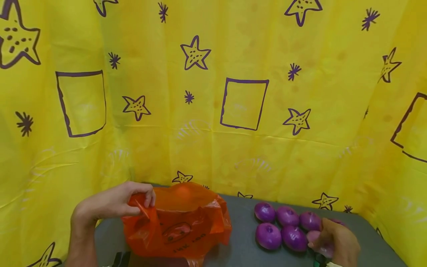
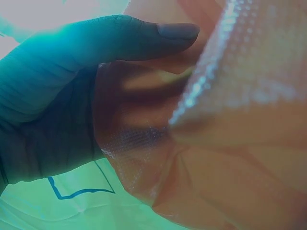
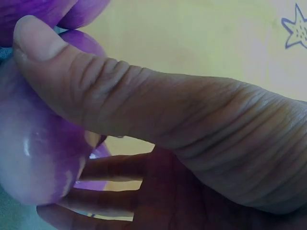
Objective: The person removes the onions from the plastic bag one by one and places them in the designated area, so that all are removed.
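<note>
My left hand point(image 1: 118, 201) grips the rim of an orange plastic bag point(image 1: 190, 231) between thumb and fingers. The bag stands on the grey table with its mouth spread and dark print on its front. In the left wrist view a fold of the thin bag point(image 2: 230, 167) lies between thumb and fingers. My right hand point(image 1: 343, 239) is at the near right end of a group of shiny red onions point(image 1: 294, 238). Its thumb and fingers curl round one red onion point(image 3: 36, 148), purple fading to white, shown close in the right wrist view.
Several red onions point(image 1: 265, 212) sit close together in two rows on the grey table point(image 1: 242, 230), right of the bag. A yellow curtain point(image 1: 213, 155) printed with stars and squares surrounds the table at the back and sides.
</note>
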Motion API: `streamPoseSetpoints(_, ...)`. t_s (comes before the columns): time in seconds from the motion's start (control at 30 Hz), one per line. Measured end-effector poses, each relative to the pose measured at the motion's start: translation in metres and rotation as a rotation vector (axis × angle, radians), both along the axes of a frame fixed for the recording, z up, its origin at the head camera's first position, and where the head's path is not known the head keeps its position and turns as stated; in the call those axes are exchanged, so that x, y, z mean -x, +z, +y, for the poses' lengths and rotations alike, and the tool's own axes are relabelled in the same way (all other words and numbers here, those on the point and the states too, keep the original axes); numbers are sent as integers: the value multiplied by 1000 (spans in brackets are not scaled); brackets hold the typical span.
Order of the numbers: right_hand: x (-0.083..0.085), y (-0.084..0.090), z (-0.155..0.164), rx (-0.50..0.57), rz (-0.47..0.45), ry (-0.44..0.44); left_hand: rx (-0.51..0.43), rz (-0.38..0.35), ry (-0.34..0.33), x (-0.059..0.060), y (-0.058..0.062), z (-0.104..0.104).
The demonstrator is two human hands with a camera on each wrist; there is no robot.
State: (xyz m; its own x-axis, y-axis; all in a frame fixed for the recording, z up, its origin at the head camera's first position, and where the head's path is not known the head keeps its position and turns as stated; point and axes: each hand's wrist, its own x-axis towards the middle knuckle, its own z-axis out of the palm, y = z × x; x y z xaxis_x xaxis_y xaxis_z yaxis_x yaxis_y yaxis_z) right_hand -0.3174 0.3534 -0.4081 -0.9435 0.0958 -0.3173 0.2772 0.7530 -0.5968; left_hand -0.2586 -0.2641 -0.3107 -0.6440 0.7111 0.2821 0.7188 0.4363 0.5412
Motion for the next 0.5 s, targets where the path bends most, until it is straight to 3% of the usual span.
streamPoseSetpoints(0.27, 2, 6, -1, -69, 7, 30, 6, 22, 5, -2, 3, -3)
streamPoseSetpoints(0.4, -3, 9, -8, 47, 23, -86, 10, 28, 7, -2, 4, -4)
streamPoseSetpoints(0.47, -7, 14, -11, 47, 23, -129, 8, 27, 3, -2, 4, -5)
streamPoseSetpoints(0.5, -8, 16, -15, 82, 16, -190, 5, 25, 1, -2, 4, -5)
